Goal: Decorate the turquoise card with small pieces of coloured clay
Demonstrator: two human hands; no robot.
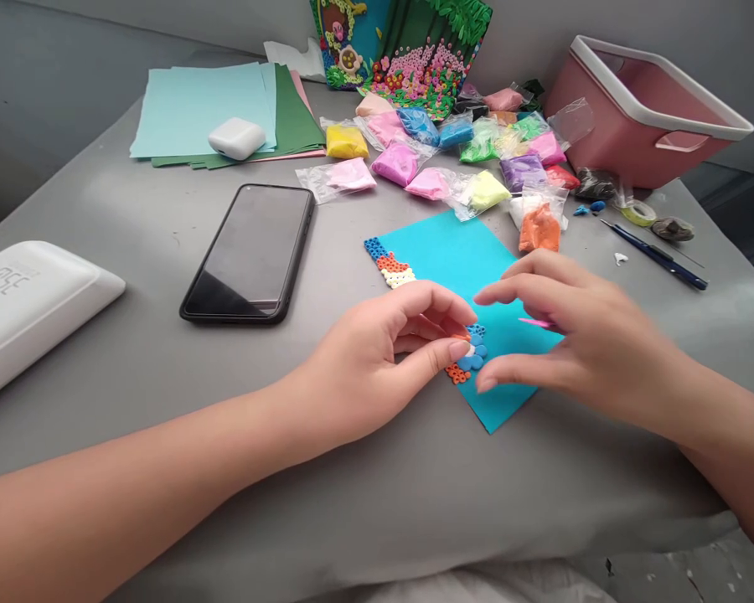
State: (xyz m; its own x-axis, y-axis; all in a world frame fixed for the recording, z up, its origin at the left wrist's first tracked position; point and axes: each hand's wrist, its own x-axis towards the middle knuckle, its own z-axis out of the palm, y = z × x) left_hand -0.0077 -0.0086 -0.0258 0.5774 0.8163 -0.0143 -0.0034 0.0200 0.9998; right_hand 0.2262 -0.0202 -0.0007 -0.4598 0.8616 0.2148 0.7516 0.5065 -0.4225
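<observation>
We see our left hand (377, 360) and our right hand (578, 335) meet over a blue card (458, 251) on the grey table (163, 368). The left fingers are bent close together, and the thumb and first finger press on small clay bits (471, 360) at the card's near edge, at about 6 o'clock on the card. The right fingers are spread a little and curled. A thin pink stick (536, 322) peeks out under them, so we think that hand holds it, but we cannot tell for sure.

We think the work is only started. One short row of blue, orange and cream beads (389, 264) sits at the card's 9 o'clock edge, and a small blue and orange flower shape sits under our fingers. Most of the card is bare.

At 12 o'clock lie many little clay bags (477, 151), close to the card's far edge. A pink tub (641, 109) is at 2 o'clock, and a blue tool (659, 255) at 3 o'clock, near our right hand. A black phone (251, 251) lies at 9 o'clock, a bit apart. Toward us the table is open, so our arms have room.
</observation>
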